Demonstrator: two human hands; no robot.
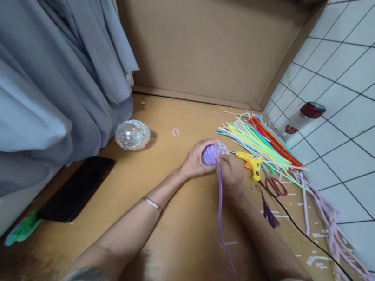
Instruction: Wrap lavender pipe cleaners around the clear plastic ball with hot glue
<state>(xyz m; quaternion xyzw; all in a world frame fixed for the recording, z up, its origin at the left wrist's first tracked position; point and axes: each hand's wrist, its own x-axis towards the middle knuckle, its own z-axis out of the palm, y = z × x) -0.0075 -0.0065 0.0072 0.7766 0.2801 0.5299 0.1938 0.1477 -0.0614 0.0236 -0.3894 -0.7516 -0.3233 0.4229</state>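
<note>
Near the middle of the table, my left hand (196, 159) is wrapped round the left side of a ball (210, 154) partly covered in purple strands. My right hand (231, 174) is closed at the ball's right side, fingers pinching a purple pipe cleaner (219, 211). Its loose end trails down toward the table's front edge. The ball's upper right part looks pale and speckled. Just right of my right hand lies a yellow glue gun (251, 163), nozzle pointing left.
A clear speckled ball (133, 135) and a black phone (78, 187) are at left. Colourful pipe cleaners (261, 140), red-handled scissors (276, 186), a purple tassel (270, 214) and a bottle (301, 120) are at right. Cardboard (203, 35) stands behind; a grey cloth (44, 58) hangs left.
</note>
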